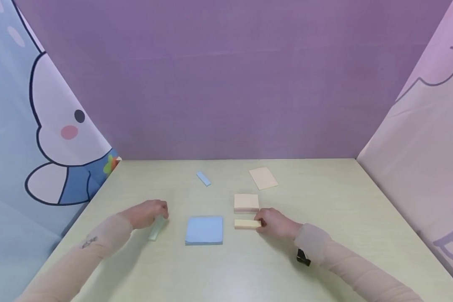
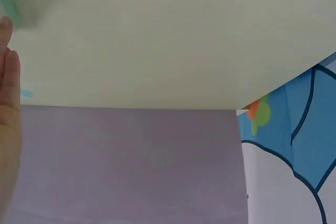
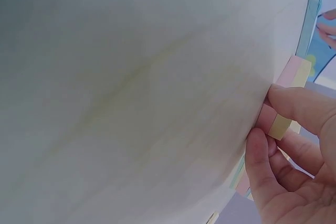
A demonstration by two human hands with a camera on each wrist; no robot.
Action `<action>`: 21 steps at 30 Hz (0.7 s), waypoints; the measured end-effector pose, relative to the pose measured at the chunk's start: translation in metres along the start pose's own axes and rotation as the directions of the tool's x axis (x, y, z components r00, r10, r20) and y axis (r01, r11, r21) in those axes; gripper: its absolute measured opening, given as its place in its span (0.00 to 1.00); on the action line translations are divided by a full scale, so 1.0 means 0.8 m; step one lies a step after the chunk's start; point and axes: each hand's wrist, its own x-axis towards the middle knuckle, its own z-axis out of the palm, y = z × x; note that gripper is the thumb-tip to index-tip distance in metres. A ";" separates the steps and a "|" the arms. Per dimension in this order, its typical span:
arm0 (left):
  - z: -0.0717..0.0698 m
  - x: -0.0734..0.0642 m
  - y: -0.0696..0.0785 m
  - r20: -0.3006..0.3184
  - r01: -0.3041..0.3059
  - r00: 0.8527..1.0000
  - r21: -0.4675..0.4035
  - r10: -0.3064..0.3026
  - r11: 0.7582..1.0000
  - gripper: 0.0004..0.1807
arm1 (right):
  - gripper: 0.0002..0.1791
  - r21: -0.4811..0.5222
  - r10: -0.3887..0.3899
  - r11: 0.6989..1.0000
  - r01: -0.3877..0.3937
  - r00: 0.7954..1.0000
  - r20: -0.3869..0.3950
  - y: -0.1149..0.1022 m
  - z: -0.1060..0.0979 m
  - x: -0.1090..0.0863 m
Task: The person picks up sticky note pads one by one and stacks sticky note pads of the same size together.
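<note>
Yellow strip [image 1: 246,224] — pinched by right hand [image 1: 277,223]; green strip [image 1: 156,228] — pinched by left hand [image 1: 146,213].

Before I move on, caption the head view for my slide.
Left hand holds a green strip, right hand a yellow strip; the blue pad lies between.
</note>
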 end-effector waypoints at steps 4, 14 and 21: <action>0.009 -0.004 -0.002 -0.016 -0.011 1.000 0.023 0.011 1.000 0.22 | 0.05 0.016 -0.004 1.000 0.004 1.000 -0.002 -0.003 -0.001 -0.001; 0.012 -0.003 0.002 -0.091 -0.062 0.994 0.069 0.068 0.996 0.22 | 0.07 -0.006 0.076 0.997 -0.076 0.997 0.024 -0.005 0.001 0.000; 0.013 -0.003 0.006 -0.116 -0.005 0.993 0.067 0.012 0.998 0.16 | 0.07 -0.018 0.067 0.998 -0.067 0.998 0.019 -0.005 0.001 -0.001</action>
